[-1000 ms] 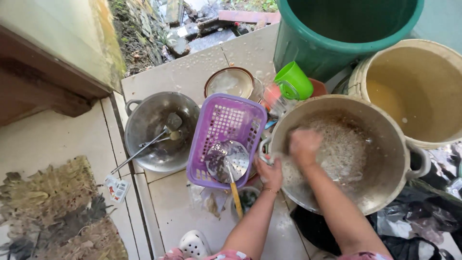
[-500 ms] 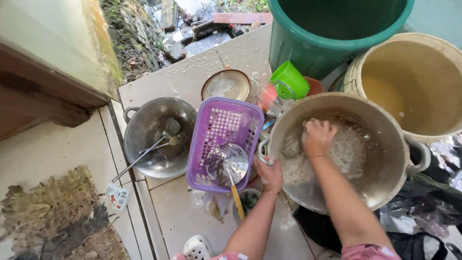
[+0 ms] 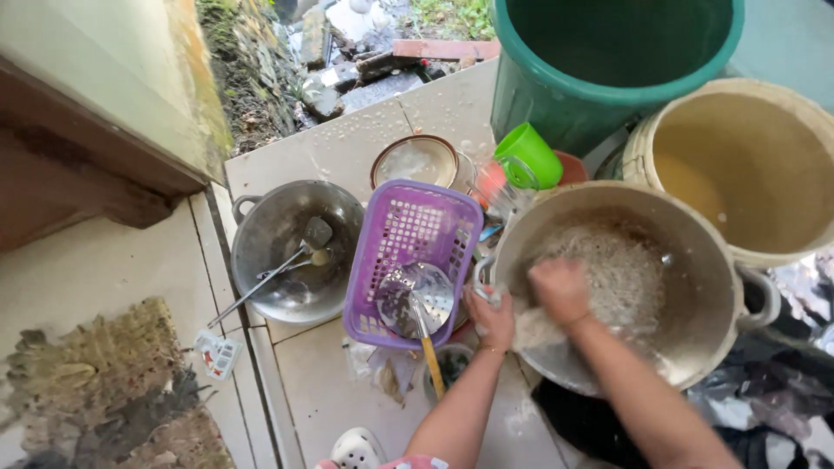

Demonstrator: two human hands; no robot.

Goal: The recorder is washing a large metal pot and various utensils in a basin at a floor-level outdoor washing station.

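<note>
- Wet pale floor tiles (image 3: 321,382) outdoors carry the washing-up, with rubble and a mossy wall edge beyond.
- On the tiles, right of centre, a large metal pot (image 3: 695,260) sits tilted toward the person, its inside coated with soapy foam.
- Inside the pot, the right hand (image 3: 560,291) presses against the foamy wall, fingers curled together; whether a scrubber is under them cannot be told.
- At the pot's near-left rim, the left hand (image 3: 493,317) has its fingers clamped on the edge by the handle.
- Just beside the pot on the left, a purple plastic basket (image 3: 391,226) holds a perforated metal skimmer (image 3: 417,300) with a wooden handle.
- Further left, a steel wok (image 3: 261,260) holds a spatula and a spoon.
- Behind the basket are a brown-rimmed bowl (image 3: 415,161) and a green plastic cup (image 3: 527,156).
- Behind the pot, a green bucket (image 3: 539,95) and a cream bucket (image 3: 738,165) stand side by side.
</note>
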